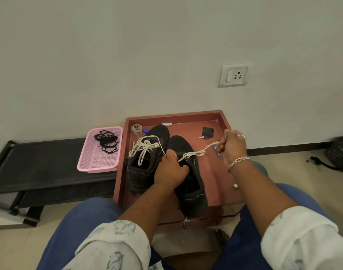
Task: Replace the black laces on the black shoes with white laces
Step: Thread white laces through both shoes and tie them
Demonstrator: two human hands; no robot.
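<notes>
Black shoes sit side by side in a red tray (pixel 224 121). The left hand (pixel 171 169) grips the right shoe (pixel 190 184). The right hand (pixel 234 146) pinches its white lace (pixel 196 152), pulling sideways. The left shoe (pixel 145 164) has a tied white lace (pixel 145 147). Farther back, black laces (pixel 106 141) lie in a pink basket (pixel 99 164).

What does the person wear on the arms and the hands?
Both forearms are bare, with white sleeves bearing a grey leaf print rolled up near the elbows. The right hand wears a silver ring, and its wrist a silver chain bracelet. The left hand wears nothing.
</notes>
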